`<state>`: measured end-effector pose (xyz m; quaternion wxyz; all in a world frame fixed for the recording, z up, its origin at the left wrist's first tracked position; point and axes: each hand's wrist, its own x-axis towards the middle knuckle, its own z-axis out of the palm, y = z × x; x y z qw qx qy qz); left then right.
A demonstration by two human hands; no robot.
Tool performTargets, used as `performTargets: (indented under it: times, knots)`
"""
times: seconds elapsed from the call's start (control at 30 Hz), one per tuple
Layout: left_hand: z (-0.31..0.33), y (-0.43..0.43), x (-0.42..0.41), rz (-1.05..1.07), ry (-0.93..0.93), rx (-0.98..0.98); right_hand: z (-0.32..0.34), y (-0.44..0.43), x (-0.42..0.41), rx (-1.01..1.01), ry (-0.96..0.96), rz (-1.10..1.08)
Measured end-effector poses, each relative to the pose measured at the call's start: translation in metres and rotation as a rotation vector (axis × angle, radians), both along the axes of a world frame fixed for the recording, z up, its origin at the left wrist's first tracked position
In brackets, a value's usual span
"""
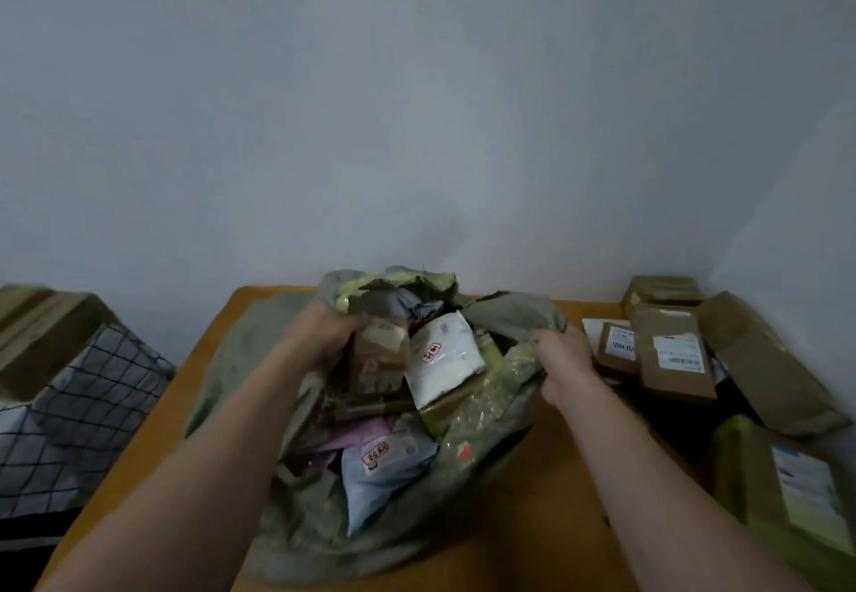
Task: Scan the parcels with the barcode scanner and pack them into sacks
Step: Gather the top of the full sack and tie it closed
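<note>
sack (pixel 500 318) mouth crowded, boxes (pixel 674 350) seemingly close right

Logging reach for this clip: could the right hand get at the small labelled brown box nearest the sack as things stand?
Probably yes, once it lets go. The right hand grips the rim of the sack, and the small brown box lies just beside it, with nothing between them.

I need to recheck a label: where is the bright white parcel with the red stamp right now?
In the head view, the white parcel sits in the open mouth of the green sack, between the left hand and the right hand.
</note>
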<state>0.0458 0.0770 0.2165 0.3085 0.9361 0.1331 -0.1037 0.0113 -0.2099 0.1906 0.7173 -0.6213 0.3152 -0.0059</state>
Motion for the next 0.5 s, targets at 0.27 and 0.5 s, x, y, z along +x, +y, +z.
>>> performTargets:
  times: [0.27,0.5]
  knots:
    - [0.203,-0.009,0.054,-0.009,-0.32,-0.235,0.17,-0.006,0.063,-0.093,-0.327,0.194]
    - [0.274,-0.044,0.045,0.045,-0.529,-0.613,0.245,0.0,0.054,-0.055,-0.503,0.276]
